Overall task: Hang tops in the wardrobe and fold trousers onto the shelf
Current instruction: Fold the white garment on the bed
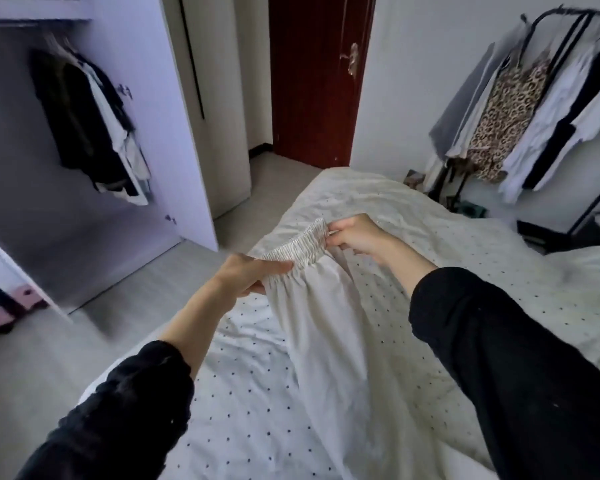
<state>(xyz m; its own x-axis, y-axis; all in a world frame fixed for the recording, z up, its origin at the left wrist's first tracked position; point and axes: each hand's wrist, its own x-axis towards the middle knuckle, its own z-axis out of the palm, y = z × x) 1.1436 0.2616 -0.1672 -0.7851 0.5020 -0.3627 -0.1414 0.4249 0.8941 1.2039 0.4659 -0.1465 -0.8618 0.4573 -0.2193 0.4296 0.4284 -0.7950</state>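
Nearby, open wardrobe (84,109) left, clothes rack (548,109) right; left hand (246,275) and right hand (354,235) both gripping white trousers (326,323) over bed (482,258).

No readable text — no labels, no numbers.

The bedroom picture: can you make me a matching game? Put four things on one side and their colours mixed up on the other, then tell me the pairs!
Things:
1. trousers
2. door
3. sleeves
4. strappy top on the rail

Colours:
A. dark red
B. leopard spots
C. cream white
D. black

Pairs: 1-C, 2-A, 3-D, 4-B

The left hand and right hand each grip one end of the trousers' stretchy waistband above the dotted bed sheet.
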